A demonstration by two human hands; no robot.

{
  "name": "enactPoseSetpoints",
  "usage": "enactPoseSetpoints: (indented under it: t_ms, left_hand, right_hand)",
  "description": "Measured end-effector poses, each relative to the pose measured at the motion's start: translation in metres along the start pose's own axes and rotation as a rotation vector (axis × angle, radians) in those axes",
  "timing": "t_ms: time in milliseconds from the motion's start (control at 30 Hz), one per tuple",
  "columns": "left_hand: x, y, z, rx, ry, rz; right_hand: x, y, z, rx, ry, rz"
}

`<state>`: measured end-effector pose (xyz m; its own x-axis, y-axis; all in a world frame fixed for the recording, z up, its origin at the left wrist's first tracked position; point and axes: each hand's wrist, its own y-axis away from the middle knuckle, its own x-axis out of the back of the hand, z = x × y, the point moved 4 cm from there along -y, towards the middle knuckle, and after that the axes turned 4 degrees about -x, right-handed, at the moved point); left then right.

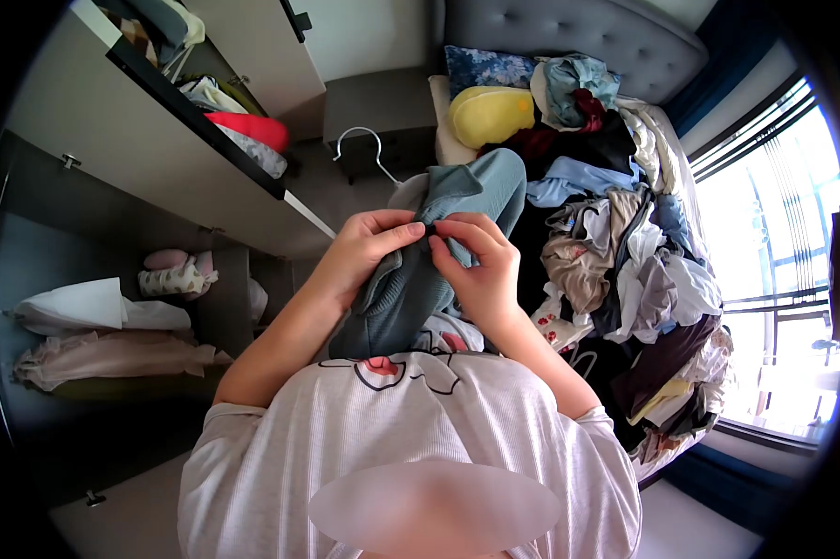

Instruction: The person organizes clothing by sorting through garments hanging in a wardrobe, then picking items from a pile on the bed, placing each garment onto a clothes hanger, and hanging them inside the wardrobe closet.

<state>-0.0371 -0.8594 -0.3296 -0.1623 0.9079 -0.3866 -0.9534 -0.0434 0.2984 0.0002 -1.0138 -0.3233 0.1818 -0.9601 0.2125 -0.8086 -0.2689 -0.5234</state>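
A grey-green ribbed garment hangs bunched in front of my chest. Out of its upper left side comes the pale curved hook of a clothes hanger. My left hand is closed, thumb and fingers pinching the garment's edge. Right against it, my right hand pinches the same edge with thumb and forefinger. A small dark spot, maybe a button, shows between the two sets of fingertips. The fingers partly hide it.
On the right, a bed bears a large heap of clothes, a yellow cushion and a blue floral pillow. To the left stands an open wardrobe door, with folded clothes on the shelves. A grey nightstand stands behind the hanger.
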Motion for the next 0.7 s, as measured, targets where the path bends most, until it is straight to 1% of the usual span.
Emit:
enactPoseSetpoints:
  t_ms: [33, 133, 233, 267, 333, 367, 400, 433, 500, 533, 567, 633, 700]
  left_hand:
    - [-0.001, 0.002, 0.0, -0.005, -0.003, 0.019]
    - [-0.005, 0.004, 0.004, -0.012, -0.055, -0.028]
    - [-0.013, 0.01, 0.013, -0.024, -0.143, -0.035]
    - [-0.015, 0.01, 0.019, -0.094, -0.27, -0.066]
    - [-0.016, 0.01, 0.031, -0.231, -0.524, -0.119]
    - [-0.015, 0.01, 0.042, -0.333, -0.643, -0.139]
    - [-0.014, 0.013, 0.056, -0.382, -0.762, -0.127]
    - [-0.017, 0.018, 0.078, -0.432, -0.882, -0.111]
    - [-0.017, 0.023, 0.107, -0.52, -1.067, -0.071]
    - [-0.018, 0.024, 0.118, -0.537, -1.128, -0.149]
    - [-0.021, 0.027, 0.132, -0.525, -1.177, -0.197]
    - [-0.027, 0.031, 0.155, -0.672, -1.247, -0.21]
    - [-0.027, 0.031, 0.176, -0.735, -1.32, -0.228]
  right_hand:
    - [0.002, -0.003, -0.008, 0.075, 0.091, -0.014]
    - [0.004, -0.012, -0.017, 0.173, 0.147, -0.028]
    - [0.013, -0.02, -0.012, 0.119, 0.149, -0.097]
    - [0.015, -0.022, -0.011, 0.159, 0.144, -0.061]
    - [0.02, -0.03, -0.012, 0.298, 0.209, -0.097]
    - [0.023, -0.034, -0.014, 0.371, 0.241, -0.116]
    - [0.03, -0.038, -0.013, 0.337, 0.208, -0.057]
    - [0.036, -0.047, -0.017, 0.366, 0.202, -0.022]
    - [0.04, -0.065, -0.019, 0.423, 0.178, -0.017]
    - [0.038, -0.074, -0.025, 0.489, 0.189, -0.01]
    - [0.033, -0.083, -0.031, 0.524, 0.281, -0.067]
    - [0.013, -0.096, -0.041, 0.63, 0.38, -0.171]
    - [-0.011, -0.103, -0.058, 0.773, 0.464, -0.21]
